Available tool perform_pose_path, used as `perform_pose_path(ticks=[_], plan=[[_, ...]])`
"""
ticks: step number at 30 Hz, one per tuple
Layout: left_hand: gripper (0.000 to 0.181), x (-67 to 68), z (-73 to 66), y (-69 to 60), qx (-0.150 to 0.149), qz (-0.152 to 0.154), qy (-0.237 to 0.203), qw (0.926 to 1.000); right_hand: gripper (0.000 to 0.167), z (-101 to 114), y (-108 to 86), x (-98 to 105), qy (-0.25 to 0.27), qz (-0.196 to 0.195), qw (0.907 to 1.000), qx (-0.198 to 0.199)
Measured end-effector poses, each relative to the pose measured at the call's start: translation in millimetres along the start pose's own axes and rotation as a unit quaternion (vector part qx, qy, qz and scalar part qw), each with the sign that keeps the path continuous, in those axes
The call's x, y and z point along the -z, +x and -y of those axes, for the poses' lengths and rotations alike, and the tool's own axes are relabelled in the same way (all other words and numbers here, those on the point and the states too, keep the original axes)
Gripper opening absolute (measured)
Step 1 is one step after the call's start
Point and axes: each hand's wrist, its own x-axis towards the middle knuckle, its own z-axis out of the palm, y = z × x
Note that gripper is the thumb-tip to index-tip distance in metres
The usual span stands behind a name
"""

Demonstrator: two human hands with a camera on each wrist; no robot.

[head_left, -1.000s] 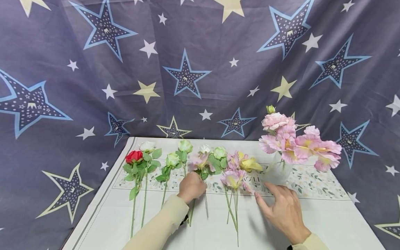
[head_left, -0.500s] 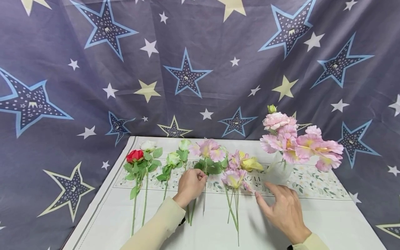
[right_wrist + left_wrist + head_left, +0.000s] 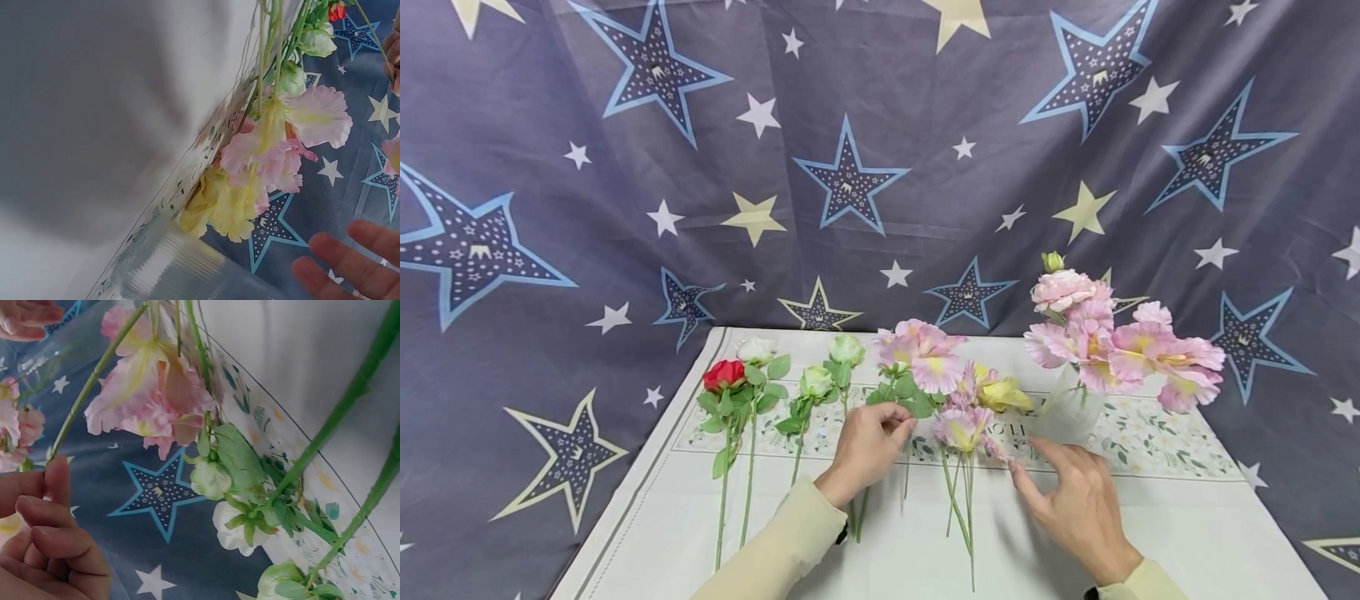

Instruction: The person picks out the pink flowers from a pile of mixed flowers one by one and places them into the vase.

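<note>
My left hand (image 3: 867, 447) pinches the thin stem of a pink flower (image 3: 927, 354) between thumb and fingertips, the bloom raised above the table. The left wrist view shows this stem (image 3: 94, 378) rising from the fingertips. My right hand (image 3: 1078, 504) has its fingers spread beside a clear ribbed vase (image 3: 194, 269), apart from it or barely touching; I cannot tell which. Pink ruffled flowers (image 3: 1101, 350) stand in the vase. Between the hands lie a pink flower (image 3: 961, 427) and a yellow flower (image 3: 1002, 393).
On the table's left lie a red rose (image 3: 724, 375), a white rose (image 3: 754, 350) and pale green roses (image 3: 816, 381), stems toward me. A printed runner (image 3: 1165, 437) crosses the white table (image 3: 1195, 533). A star-patterned cloth (image 3: 880, 167) hangs behind.
My left hand has lifted the pink flower from among the green and white roses, its bloom now upright, and moved right. My right hand has hardly moved.
</note>
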Motion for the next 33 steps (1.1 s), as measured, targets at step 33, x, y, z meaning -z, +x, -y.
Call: perform_pose_path(ticks=[33], plan=[[0.007, -21.2, -22.4, -14.2, -0.174, 0.076, -0.112, 0.9755, 0.015, 36.1, 26.9, -15.4, 0.139, -0.072, 0.9858, 0.059]])
